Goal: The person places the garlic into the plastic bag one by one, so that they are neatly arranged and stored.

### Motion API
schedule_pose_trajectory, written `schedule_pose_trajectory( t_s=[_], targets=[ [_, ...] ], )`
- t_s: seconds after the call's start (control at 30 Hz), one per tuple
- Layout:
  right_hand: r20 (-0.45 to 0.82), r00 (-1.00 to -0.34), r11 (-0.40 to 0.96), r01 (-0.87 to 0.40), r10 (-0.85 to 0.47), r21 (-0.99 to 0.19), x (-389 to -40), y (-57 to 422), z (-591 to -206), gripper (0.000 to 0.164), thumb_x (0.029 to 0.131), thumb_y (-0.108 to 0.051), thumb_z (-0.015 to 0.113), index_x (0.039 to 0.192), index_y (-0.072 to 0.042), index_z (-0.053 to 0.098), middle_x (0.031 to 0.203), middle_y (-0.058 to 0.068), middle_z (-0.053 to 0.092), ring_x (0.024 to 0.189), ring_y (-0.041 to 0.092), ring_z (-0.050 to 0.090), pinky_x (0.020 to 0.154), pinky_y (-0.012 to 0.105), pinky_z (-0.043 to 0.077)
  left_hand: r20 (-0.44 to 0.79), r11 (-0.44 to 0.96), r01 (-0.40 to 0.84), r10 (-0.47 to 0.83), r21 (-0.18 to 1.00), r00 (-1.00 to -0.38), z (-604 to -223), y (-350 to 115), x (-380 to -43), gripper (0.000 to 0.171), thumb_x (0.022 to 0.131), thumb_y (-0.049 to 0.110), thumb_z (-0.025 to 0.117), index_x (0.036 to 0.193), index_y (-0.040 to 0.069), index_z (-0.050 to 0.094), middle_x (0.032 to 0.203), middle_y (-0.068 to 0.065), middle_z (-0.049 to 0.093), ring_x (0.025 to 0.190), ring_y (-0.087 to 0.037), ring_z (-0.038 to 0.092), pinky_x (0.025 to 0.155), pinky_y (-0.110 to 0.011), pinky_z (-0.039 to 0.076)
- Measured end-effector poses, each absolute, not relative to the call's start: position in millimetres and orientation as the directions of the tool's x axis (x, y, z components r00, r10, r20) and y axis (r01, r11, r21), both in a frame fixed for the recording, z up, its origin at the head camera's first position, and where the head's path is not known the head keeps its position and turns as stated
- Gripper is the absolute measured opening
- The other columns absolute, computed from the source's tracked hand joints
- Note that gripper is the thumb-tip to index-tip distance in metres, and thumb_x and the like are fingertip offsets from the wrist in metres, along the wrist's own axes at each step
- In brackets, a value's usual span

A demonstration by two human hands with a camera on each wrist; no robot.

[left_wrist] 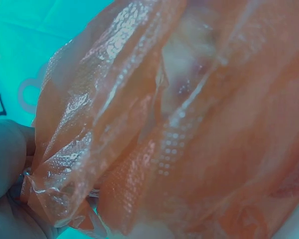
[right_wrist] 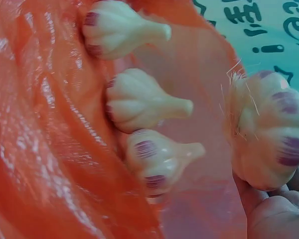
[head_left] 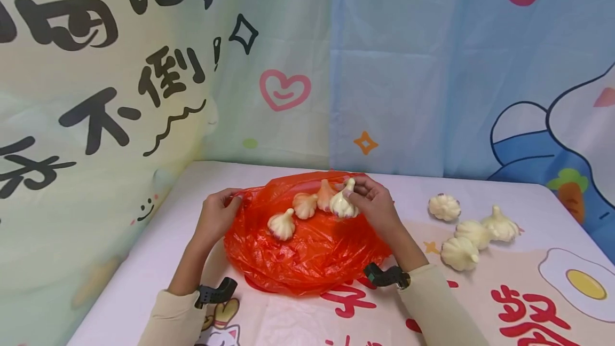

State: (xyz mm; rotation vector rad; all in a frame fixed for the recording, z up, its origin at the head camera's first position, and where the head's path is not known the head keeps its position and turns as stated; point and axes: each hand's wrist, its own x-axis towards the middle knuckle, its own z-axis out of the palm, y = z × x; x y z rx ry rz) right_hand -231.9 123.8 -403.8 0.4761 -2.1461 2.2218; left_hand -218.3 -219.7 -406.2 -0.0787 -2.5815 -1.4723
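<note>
The left hand (head_left: pixel 218 217) pinches the bunched edge of a red plastic bag (head_left: pixel 307 266) between thumb and fingers, and the crinkled bag spreads out from that hand across to the right hand (head_left: pixel 377 202). The right hand pinches a garlic bulb (head_left: pixel 342 206) between thumb and fingers, its stem pointing up; the right wrist view shows the bulb's stringy root end and purple streaks. Just beside the right hand, on its left, three more bulbs lie in a slanting row against the bag: an orange-tinted bulb (head_left: pixel 325 195) right next to the held one, a second tinted bulb (head_left: pixel 305 205) farther from the right hand, and a cream bulb (head_left: pixel 282 225) nearest the left hand. I cannot tell whether film covers the tinted pair. To the right of the right hand, well apart from the bag, four bulbs rest on the table (head_left: pixel 160 250): a lone bulb (head_left: pixel 444 207) level with the hand, and, nearer the person, a close group of three (head_left: pixel 473 234). Past these, farther right of that hand, is a printed fried egg (head_left: pixel 586 284). A dark wrist device (head_left: pixel 216 291) sits below the left hand, and another dark device (head_left: pixel 384 275) below the right. Beyond both hands hangs a printed curtain (head_left: pixel 394 84).
</note>
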Motion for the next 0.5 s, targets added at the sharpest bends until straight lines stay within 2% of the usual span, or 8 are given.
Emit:
schedule_pose_trajectory(
  t_s=[0.17, 0.5],
  targets=[
    [0.244, -0.946, -0.077, -0.232, -0.213, -0.97, -239, 120, -412, 0.031, 0.094, -0.006, 0.062, 0.12, 0.01, 0.055, 0.119, 0.024, 0.064, 0.097, 0.019, 0.066, 0.083, 0.031, 0.055, 0.157, 0.507, 0.116, -0.04, 0.854, -0.987, -407, -219, -218, 0.026, 0.101, 0.016, 0.05, 0.114, 0.004, 0.069, 0.1, -0.012, 0.068, 0.081, -0.024, 0.064, 0.073, -0.032, 0.058],
    [0.196, -0.958, 0.061, -0.213, -0.209, -0.975, -244, 107, -416, 0.034, 0.091, -0.012, 0.069, 0.12, 0.005, 0.061, 0.117, 0.017, 0.063, 0.1, 0.026, 0.06, 0.083, 0.029, 0.055, 0.152, 0.498, 0.113, -0.038, 0.859, -0.988, -406, -219, -216, 0.026, 0.101, 0.017, 0.05, 0.115, 0.004, 0.068, 0.101, -0.012, 0.069, 0.081, -0.023, 0.066, 0.072, -0.031, 0.058]
  ],
)
